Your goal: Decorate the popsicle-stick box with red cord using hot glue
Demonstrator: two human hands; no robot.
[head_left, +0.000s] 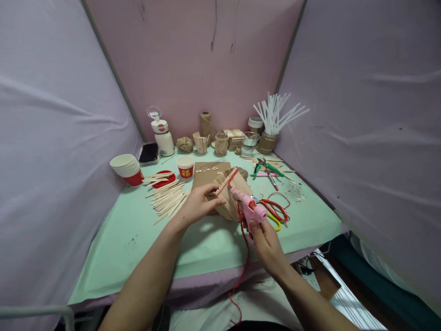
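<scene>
Over the desk's middle, I'm holding a wooden-stick piece aslant.
My left grip is grasping its side, my right grip a pink glue gun at the rim's red cord; apparently I'm gluing it, the next move calling for steady aim.

we see two slender forearms, bare down to the left hand and right hand. below the near edge of the desk, black clothing shows as a curved sliver beside pale cloth, possibly worn.
</scene>
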